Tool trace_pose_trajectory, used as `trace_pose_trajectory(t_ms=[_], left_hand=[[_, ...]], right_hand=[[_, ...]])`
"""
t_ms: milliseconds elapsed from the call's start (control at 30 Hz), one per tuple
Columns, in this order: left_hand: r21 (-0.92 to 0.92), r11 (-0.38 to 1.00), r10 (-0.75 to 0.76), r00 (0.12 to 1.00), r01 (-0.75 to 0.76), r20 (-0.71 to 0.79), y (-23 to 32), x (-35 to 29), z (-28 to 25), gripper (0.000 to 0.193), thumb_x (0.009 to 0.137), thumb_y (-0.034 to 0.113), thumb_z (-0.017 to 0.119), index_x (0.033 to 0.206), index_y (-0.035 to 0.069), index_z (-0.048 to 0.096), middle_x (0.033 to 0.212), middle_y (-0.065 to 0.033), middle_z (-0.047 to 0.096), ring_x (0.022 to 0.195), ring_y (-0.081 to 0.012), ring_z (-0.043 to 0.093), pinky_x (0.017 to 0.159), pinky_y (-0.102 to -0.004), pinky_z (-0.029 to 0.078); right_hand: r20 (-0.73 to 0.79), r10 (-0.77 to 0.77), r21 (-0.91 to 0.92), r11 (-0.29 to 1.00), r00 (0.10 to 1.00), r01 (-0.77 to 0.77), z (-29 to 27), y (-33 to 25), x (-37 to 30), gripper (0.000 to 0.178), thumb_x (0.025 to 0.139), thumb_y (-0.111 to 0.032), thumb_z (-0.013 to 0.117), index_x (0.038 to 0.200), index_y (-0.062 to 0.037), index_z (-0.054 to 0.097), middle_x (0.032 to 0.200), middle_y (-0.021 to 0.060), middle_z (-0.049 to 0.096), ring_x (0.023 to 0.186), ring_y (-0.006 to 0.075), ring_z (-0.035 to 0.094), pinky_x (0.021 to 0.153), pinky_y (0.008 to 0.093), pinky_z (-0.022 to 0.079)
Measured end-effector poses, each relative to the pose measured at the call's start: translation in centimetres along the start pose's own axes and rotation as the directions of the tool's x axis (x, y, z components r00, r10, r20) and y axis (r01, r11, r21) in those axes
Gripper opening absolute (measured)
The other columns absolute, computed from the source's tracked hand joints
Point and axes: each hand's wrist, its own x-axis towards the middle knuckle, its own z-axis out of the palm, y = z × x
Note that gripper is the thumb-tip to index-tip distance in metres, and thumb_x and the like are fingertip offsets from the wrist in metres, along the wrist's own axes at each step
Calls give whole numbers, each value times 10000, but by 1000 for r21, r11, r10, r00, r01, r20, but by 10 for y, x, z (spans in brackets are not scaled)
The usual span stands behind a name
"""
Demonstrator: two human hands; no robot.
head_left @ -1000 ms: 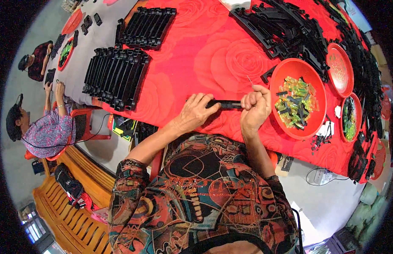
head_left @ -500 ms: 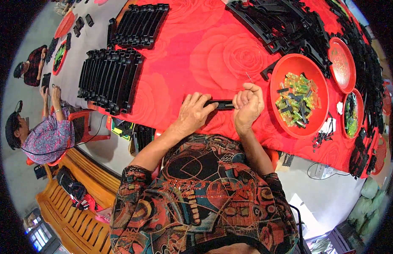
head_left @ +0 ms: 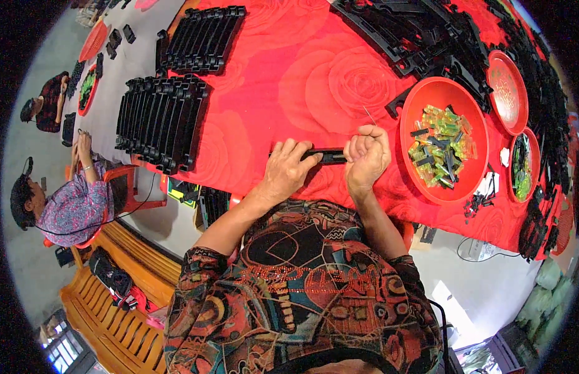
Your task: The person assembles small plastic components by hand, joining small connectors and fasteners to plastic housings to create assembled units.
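Note:
A black plastic strip (head_left: 330, 156) lies on the red tablecloth in front of me. My left hand (head_left: 288, 167) is closed on its left end, thumb and fingers pressing it down. At its right end my right hand (head_left: 368, 156) makes a fist round a thin metal pick (head_left: 369, 115), whose slim shaft sticks up above the fingers. The pick's lower end is hidden by the hand. Right beside that hand stands a red bowl (head_left: 482, 165) holding small translucent yellow-green and orange pieces, mixed with black ones.
Two rows of black plastic parts (head_left: 162, 121) are lined up on the left. A heap of black parts (head_left: 420, 43) lies at the far right, near a red plate (head_left: 507, 93) and a smaller red dish (head_left: 534, 162). Another person (head_left: 74, 209) sits by a table on the left.
The whole view has shifted slightly. Both hands keep nearly the same grip and place on the black strip. On the left, the seated person's hands have moved a little.

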Motion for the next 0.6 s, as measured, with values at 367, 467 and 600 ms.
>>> trace_pose_trajectory(t_ms=[367,467,600], left_hand=[[-18,1000,13,1000,-14,-15,-5,1,2,183,724,122,589,888,82,659,926,-87,557,766,-230,491,643,-340,392],[-10,1000,5,999,-6,-34,-4,-3,-1,180,718,127,586,880,81,651,883,-81,539,754,-231,488,634,-342,394],[-43,998,40,996,-43,-81,-4,0,7,165,721,167,549,847,94,626,802,-64,495,772,-236,489,638,-351,403]], right_hand=[[19,16,-71,997,1000,-15,9,7,3,154,851,-57,354,807,6,487,543,-33,291,409,56,257,368,221,238],[37,12,-100,995,999,-8,13,8,0,161,845,-74,367,788,4,495,547,-33,321,422,64,301,381,225,271],[-57,5,-163,987,998,-14,8,5,2,123,849,-34,399,774,-11,494,529,-43,272,403,50,247,360,219,235]])
